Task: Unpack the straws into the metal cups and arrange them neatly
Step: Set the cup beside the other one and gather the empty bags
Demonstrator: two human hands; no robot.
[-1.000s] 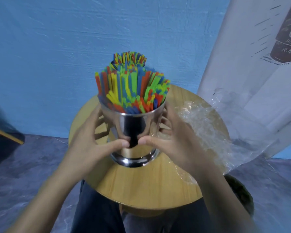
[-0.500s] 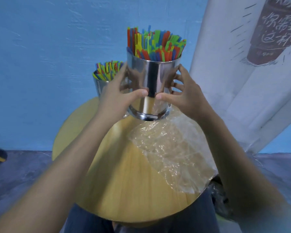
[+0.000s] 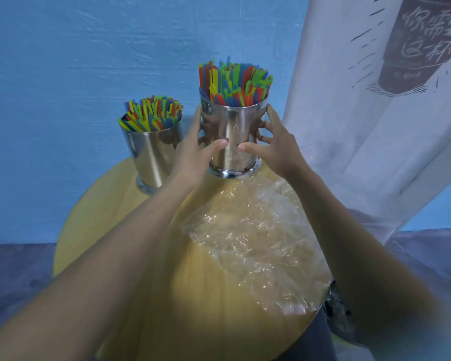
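Two shiny metal cups stand at the far side of the round wooden table (image 3: 94, 220). The right cup (image 3: 233, 131) is full of upright coloured straws (image 3: 233, 82). My left hand (image 3: 197, 149) and my right hand (image 3: 276, 147) wrap round its sides, thumbs nearly meeting at the front, and its base sits at the far edge of the table. The left cup (image 3: 151, 152) stands untouched, beside my left wrist, with its own bunch of coloured straws (image 3: 151, 113).
A crumpled clear plastic wrapper (image 3: 253, 243) lies on the right half of the table, just in front of the held cup. A blue wall is close behind the cups. A white printed banner (image 3: 375, 100) hangs at the right.
Both hands have carried the cup of straws from the near middle of the table to the far side, to the right of the other cup, and lowered it to the tabletop.
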